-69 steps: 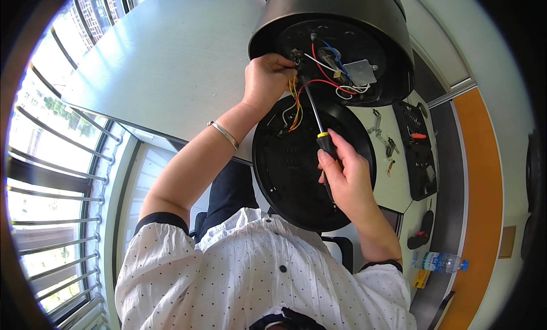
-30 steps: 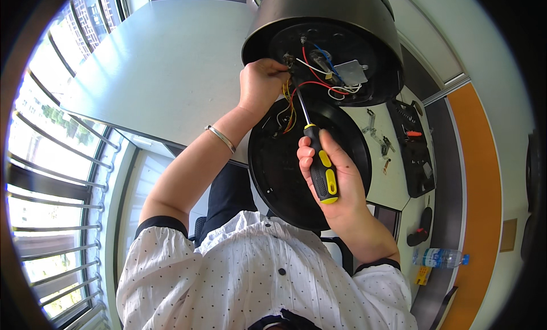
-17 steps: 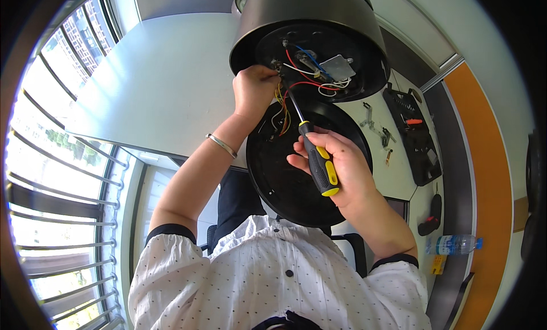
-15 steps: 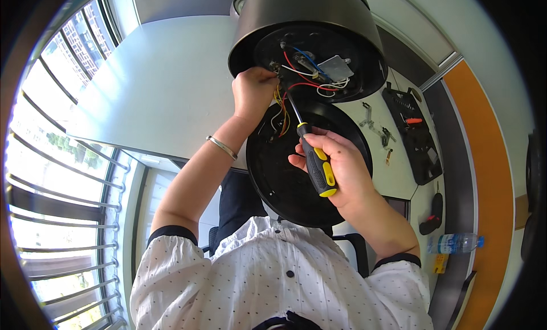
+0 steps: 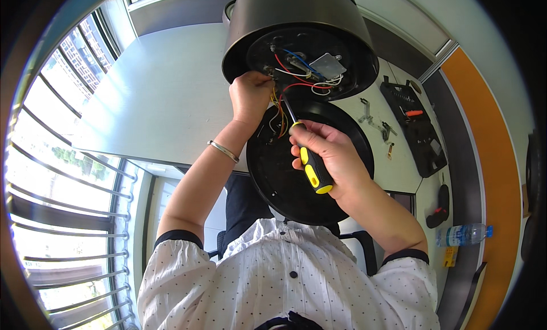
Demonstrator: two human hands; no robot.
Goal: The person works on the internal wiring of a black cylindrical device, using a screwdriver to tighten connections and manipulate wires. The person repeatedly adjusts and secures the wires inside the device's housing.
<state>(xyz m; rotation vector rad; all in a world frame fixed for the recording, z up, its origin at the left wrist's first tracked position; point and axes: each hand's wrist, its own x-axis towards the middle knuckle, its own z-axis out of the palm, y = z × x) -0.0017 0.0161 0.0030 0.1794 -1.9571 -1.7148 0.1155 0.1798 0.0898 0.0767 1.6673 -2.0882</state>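
A large brown-grey round appliance housing (image 5: 296,11) lies on its side, its black underside facing me. Red, blue and white wires (image 5: 302,84) and a square metal plate (image 5: 329,66) show inside. Below hangs a round black base cover (image 5: 285,182), joined by yellow and red wires (image 5: 280,111). My left hand (image 5: 249,96) has its fingers pinched at the housing's lower left rim by the wires; what they hold is hidden. My right hand (image 5: 330,148) grips a black and yellow screwdriver (image 5: 310,165), whose shaft points up toward the wires near my left fingers.
On the white table (image 5: 165,85) at right lie small metal parts (image 5: 373,124) and an open black tool case (image 5: 413,125). Farther right are a black and red tool (image 5: 440,207) and a water bottle (image 5: 464,235). A barred window (image 5: 68,176) stands at left.
The screwdriver has turned in my right hand and its tip sits slightly lower, away from the wire joint. My left hand stays pinched at the rim. The whole view has shifted slightly.
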